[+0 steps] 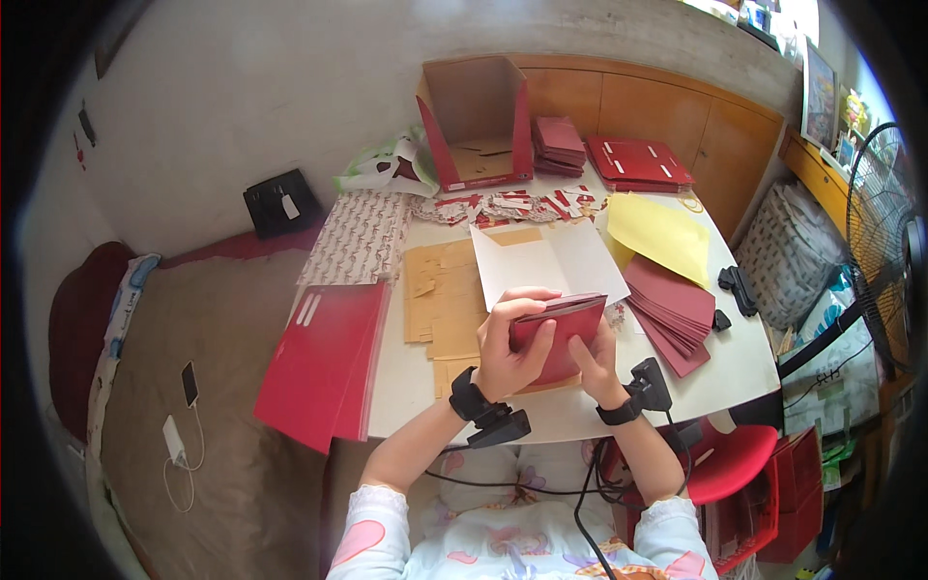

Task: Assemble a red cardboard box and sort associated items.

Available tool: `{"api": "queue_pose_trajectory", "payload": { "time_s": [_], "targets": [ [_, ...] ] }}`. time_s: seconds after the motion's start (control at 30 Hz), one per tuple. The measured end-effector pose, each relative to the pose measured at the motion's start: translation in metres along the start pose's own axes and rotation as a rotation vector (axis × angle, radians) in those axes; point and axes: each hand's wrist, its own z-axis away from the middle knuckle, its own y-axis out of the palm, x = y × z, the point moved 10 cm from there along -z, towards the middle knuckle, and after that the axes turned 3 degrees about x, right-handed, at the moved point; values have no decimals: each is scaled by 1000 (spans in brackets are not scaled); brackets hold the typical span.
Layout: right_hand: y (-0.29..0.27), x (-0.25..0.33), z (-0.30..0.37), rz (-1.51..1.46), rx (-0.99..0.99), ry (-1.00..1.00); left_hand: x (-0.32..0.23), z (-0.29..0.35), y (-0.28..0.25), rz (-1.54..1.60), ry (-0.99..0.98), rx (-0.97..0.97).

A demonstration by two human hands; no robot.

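Observation:
A small dark red paper packet [572, 338] is held up over the near part of the white table. My left hand [514, 350] grips its left side, fingers behind and thumb in front. My right hand [597, 360] closes on its right edge, with the thumb on the front face. The packet looks layered at its top edge; whether it is one folded piece or several is hard to tell. Just behind it lies a creased white sheet [527, 266], partly over brown paper pieces [447, 300]. Fanned dark red paper pieces [672, 314] rest right of my right hand, below a yellow sheet [662, 237].
Large red sheets [324, 358] overhang the table's left edge. At the back stand an open cardboard box [478, 121], a stack of dark red pieces [558, 145] and red flat sheets [638, 162]. Cut-out scraps [512, 206] lie before the box. A fan [884, 213] stands right; cables hang below my wrists.

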Motion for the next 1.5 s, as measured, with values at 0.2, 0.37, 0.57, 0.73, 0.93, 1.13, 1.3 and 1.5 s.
{"api": "queue_pose_trajectory", "payload": {
  "time_s": [0.2, 0.37, 0.57, 0.73, 0.93, 1.13, 1.3, 1.5],
  "targets": [
    [3, 4, 2, 32, -2, -34, 19, 16, 3, 115, -207, -58],
    [0, -3, 5, 76, -11, -51, 5, 8, 3, -39, -50, -14],
    [2, 4, 3, 72, -43, -65, 7, 12, 6, -80, -50, 24],
    [3, 10, 3, 155, -55, -119, 5, 9, 8, -209, -58, 109],
    [-2, 66, -28, -122, -116, -71, 12, -6, -7, 142, -385, 89],
    [34, 81, -59, -293, 61, 93, 4, -20, -6, 113, -593, 281],
    [57, 55, -57, -114, 323, 147, 2, -13, -40, 133, -709, 257],
    [13, 12, -30, 461, 370, 227, 14, 15, -147, 156, -888, -282]
  ]
}}
